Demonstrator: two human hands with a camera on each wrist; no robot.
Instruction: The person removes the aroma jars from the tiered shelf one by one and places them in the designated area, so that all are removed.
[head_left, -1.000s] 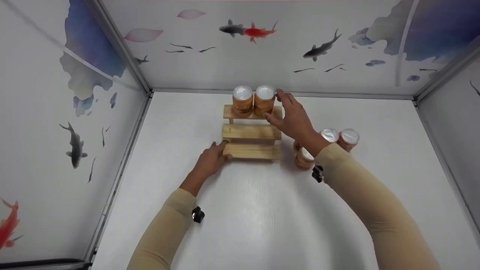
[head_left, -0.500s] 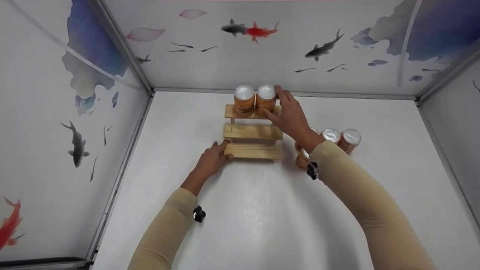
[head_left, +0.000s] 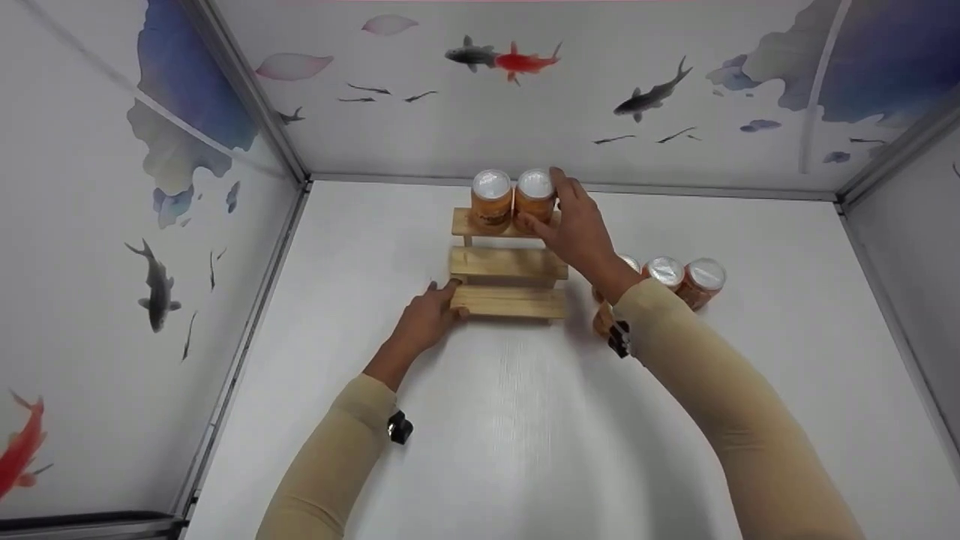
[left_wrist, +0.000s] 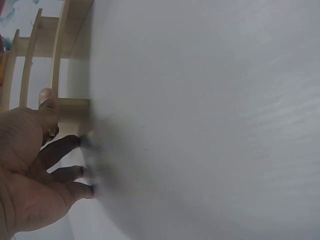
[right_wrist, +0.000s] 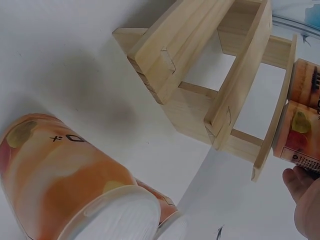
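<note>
A three-step wooden stand (head_left: 508,262) stands on the white table. My left hand (head_left: 426,321) pinches the left end of its lowest step; the left wrist view shows the thumb (left_wrist: 47,97) on the plank's edge, with several fingers spread below. Two orange cans with pale lids sit side by side on the top step. My right hand (head_left: 583,232) holds the right can (head_left: 535,196), thumb in front and fingers at its right side. The left can (head_left: 491,201) stands close against it. In the right wrist view only part of the hand (right_wrist: 307,200) shows, beside the cans.
Several more orange cans (head_left: 703,285) stand on the table right of the stand, partly hidden by my right forearm; one can (right_wrist: 70,175) looms close in the right wrist view. A patterned wall (head_left: 390,142) rises behind the stand.
My right hand has drawn in slightly on the right can, its thumb further across the front. The right forearm has shifted left, covering more of the front can. The left hand keeps its place.
</note>
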